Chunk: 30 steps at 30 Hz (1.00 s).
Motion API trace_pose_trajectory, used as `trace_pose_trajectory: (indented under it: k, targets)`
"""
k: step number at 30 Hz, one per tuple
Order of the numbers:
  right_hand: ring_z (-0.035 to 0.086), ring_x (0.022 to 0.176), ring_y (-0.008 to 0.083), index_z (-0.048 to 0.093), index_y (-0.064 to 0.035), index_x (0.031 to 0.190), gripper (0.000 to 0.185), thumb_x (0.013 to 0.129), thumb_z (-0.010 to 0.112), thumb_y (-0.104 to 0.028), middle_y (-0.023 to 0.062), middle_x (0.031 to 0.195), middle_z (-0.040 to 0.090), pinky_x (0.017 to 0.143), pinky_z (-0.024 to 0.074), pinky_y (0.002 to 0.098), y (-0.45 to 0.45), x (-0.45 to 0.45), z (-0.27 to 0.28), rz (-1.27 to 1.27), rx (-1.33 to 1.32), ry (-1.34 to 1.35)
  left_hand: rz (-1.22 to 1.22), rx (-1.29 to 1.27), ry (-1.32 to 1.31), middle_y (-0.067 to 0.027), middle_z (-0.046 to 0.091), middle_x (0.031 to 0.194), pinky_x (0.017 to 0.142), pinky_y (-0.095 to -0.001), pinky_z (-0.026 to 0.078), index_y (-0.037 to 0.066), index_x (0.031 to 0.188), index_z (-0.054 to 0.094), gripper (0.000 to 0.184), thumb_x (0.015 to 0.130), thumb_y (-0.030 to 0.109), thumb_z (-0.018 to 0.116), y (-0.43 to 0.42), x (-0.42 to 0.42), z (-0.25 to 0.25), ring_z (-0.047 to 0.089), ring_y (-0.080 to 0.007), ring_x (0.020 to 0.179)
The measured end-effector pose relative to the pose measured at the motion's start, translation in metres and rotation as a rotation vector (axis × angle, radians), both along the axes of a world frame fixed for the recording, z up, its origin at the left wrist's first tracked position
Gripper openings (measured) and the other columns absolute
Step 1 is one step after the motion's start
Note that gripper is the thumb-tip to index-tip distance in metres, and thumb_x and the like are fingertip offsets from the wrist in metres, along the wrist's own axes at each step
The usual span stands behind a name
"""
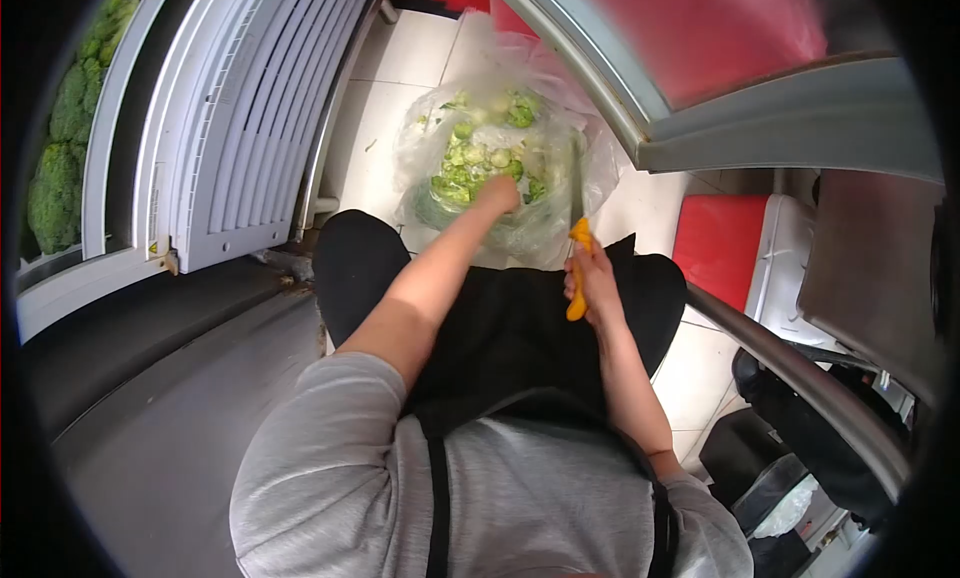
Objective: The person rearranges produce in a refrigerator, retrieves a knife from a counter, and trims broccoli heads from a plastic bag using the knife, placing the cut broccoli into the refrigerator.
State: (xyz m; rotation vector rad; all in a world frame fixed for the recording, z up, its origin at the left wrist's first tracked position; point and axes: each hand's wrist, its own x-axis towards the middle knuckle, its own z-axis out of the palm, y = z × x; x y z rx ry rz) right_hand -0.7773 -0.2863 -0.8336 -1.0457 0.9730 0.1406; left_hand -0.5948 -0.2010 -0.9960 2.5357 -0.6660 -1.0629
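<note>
A clear plastic bag (415,143) lies spread on the floor in front of my knees, with cut green broccoli pieces (465,168) and pale stem parts in it. My left hand (500,195) reaches into the bag, its fingers curled among the pieces; what they hold, if anything, is hidden. At the bag's right side, my right hand (592,278) grips the yellow handle of a knife (581,232). Its long blade points away from me, along the edge of the bag.
To the left stands a display case with a slatted white panel (270,128) and broccoli heads (62,168) behind its frame. A metal-framed edge (640,143) juts in from the upper right. A red and white box (720,248) sits on the tiles at right, near a metal rail (800,378).
</note>
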Motion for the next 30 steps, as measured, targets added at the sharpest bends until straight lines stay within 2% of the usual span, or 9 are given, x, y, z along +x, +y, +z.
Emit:
trace_pose_trajectory:
  k: [2,5,7,10,14,17,23,26,30]
  targets:
    - [0.040,0.046,0.0081,0.032,-0.0150,0.125,0.039,0.089,0.043,-0.025,0.0018,0.069,0.044,0.040,0.0357,0.0208,0.003,0.001,-0.001,0.048,0.056,0.017,-0.125,-0.131,0.105,-0.0227,0.058,0.094,0.078,-0.0408,0.044,-0.002,0.093,0.057,0.027,0.074,0.014,0.048,-0.011,-0.032,-0.045,0.056,-0.0348,0.089]
    - [0.039,0.046,0.0082,0.033,-0.0143,0.124,0.038,0.089,0.044,-0.025,0.0017,0.069,0.045,0.040,0.0355,0.0208,-0.003,0.006,-0.004,0.072,0.200,0.033,-0.269,-0.161,-0.008,-0.0223,0.057,0.097,0.080,-0.0420,0.043,0.000,0.101,0.054,0.031,0.075,0.015,0.047,-0.022,-0.088,-0.007,0.055,-0.0361,0.092]
    - [0.039,0.047,0.0081,0.034,-0.0138,0.123,0.037,0.089,0.044,-0.024,0.0017,0.069,0.045,0.041,0.0355,0.0208,-0.008,0.006,-0.015,0.009,0.228,0.071,-0.007,-0.518,0.384,-0.0220,0.057,0.096,0.079,-0.0424,0.043,0.001,0.102,0.053,0.030,0.076,0.014,0.046,-0.023,-0.117,-0.078,0.054,-0.0373,0.091]
    - [0.040,0.047,0.0075,0.034,-0.0141,0.123,0.036,0.089,0.043,-0.024,0.0010,0.069,0.044,0.041,0.0355,0.0203,-0.005,0.005,-0.005,-0.129,0.042,0.012,0.275,-0.369,0.140,-0.0217,0.056,0.099,0.078,-0.0417,0.043,0.001,0.102,0.055,0.030,0.076,0.016,0.049,-0.011,-0.078,-0.033,0.054,-0.0357,0.093]
    - [0.039,0.046,0.0073,0.032,-0.0142,0.125,0.038,0.089,0.042,-0.023,0.0001,0.070,0.042,0.040,0.0346,0.0207,0.003,0.002,-0.012,-0.149,-0.030,0.000,-0.186,0.469,-0.541,-0.0118,0.052,0.113,0.077,-0.0367,0.043,0.013,0.099,0.061,0.023,0.078,0.018,0.051,0.021,-0.015,-0.038,0.044,-0.0281,0.110]
    - [0.040,0.047,0.0070,0.028,-0.0147,0.128,0.043,0.089,0.043,-0.024,0.0011,0.071,0.043,0.041,0.0357,0.0198,0.006,0.003,-0.010,-0.036,-0.022,-0.026,-0.224,0.505,-0.640,-0.0084,0.059,0.100,0.071,-0.0389,0.046,0.011,0.095,0.061,0.022,0.080,0.016,0.046,0.054,-0.001,-0.042,0.054,-0.0288,0.096]
    - [0.039,0.047,0.0074,0.022,-0.0152,0.132,0.049,0.089,0.043,-0.023,0.0016,0.072,0.043,0.041,0.0354,0.0200,0.003,0.008,-0.004,-0.004,0.071,-0.051,0.042,0.095,-0.344,-0.0084,0.063,0.083,0.069,-0.0313,0.046,0.017,0.101,0.062,0.031,0.071,0.011,0.055,0.064,0.048,-0.027,0.060,-0.0207,0.078]
    - [0.039,0.047,0.0074,0.022,-0.0149,0.132,0.048,0.089,0.043,-0.023,0.0016,0.071,0.043,0.041,0.0350,0.0199,0.003,0.008,-0.002,-0.006,0.075,-0.051,0.463,-0.464,0.336,-0.0147,0.062,0.094,0.074,-0.0294,0.046,0.016,0.108,0.059,0.050,0.064,-0.002,0.045,0.079,0.077,-0.060,0.060,-0.0241,0.085]
    - [0.040,0.047,0.0074,0.021,-0.0151,0.133,0.051,0.089,0.044,-0.023,0.0017,0.072,0.043,0.041,0.0351,0.0199,0.003,0.008,-0.003,-0.002,0.070,-0.020,0.376,-0.365,0.137,-0.0120,0.061,0.101,0.081,-0.0261,0.042,0.014,0.115,0.054,0.056,0.063,-0.002,0.045,0.067,0.061,-0.050,0.057,-0.0243,0.092]
